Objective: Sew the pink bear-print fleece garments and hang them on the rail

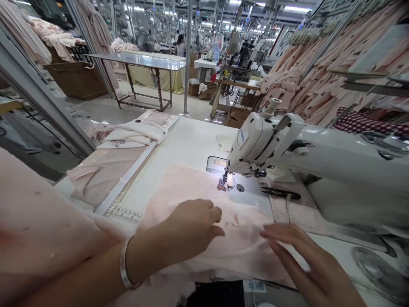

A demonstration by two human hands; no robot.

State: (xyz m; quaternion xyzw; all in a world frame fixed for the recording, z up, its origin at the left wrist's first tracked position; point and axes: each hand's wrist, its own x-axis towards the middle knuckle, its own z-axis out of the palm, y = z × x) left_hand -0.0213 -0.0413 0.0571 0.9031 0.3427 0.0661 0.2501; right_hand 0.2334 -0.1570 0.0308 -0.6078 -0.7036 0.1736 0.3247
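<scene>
On the sewing table [188,145], pink fabric [191,187] lies under the left hand [191,224] and right hand [306,260], both unclenched.

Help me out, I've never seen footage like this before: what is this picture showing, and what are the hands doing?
This picture comes from a camera worn on a person's head, looking forward and down at their own two bare hands. The white machine is an industrial sewing machine, set on a white work table. The left hand, with a silver bangle on its wrist, rests on a piece of pale pink fabric that lies in front of the needle. The right hand is open, its fingers spread near that fabric's edge. Neither hand grips anything. Black thread snips lie beside the machine. Further left are a long ruler and folded pink garment pieces.
</scene>
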